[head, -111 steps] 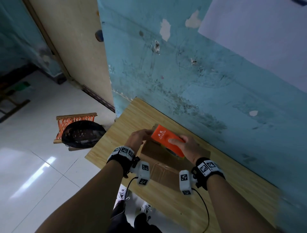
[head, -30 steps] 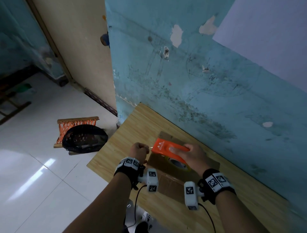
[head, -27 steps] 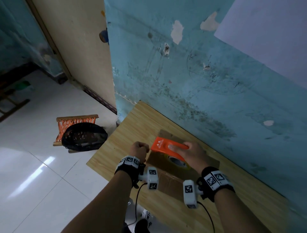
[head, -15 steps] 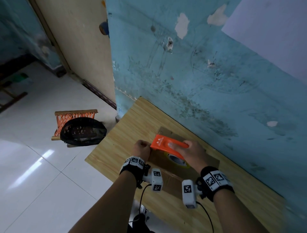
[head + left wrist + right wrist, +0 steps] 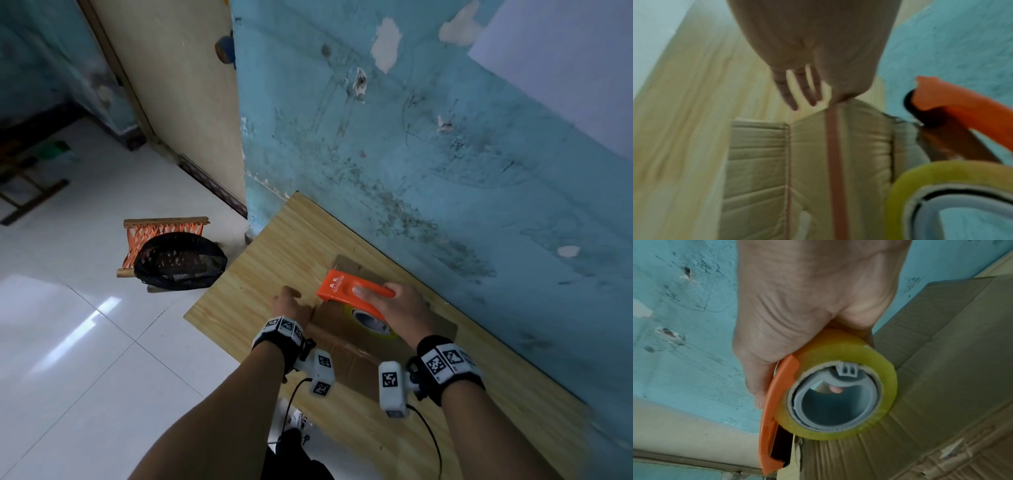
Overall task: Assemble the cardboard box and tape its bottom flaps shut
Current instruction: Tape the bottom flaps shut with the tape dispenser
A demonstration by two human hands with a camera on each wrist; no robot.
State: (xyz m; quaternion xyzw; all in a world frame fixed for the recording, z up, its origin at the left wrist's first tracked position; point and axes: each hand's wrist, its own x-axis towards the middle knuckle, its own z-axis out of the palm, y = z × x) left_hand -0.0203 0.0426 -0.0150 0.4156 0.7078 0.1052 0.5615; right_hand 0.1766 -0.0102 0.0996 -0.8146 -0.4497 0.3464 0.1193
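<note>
Cardboard box (image 5: 346,346) is seen lying on the wooden table (image 5: 274,246), low in the middle of the head view, close to the blue wall (image 5: 445,154). An orange tape dispenser (image 5: 349,291) with a yellow tape roll (image 5: 840,386) is gripped tightly by the right hand (image 5: 400,308) and pressed onto the top of the box. The left hand (image 5: 291,305) is held at the box's left edge, fingers (image 5: 797,87) spread and straight, nothing held. A black net basket (image 5: 178,260) is seen on the white floor (image 5: 85,342), at the left.

Orange tape dispenser (image 5: 349,292) on cardboard box (image 5: 346,346)
</note>
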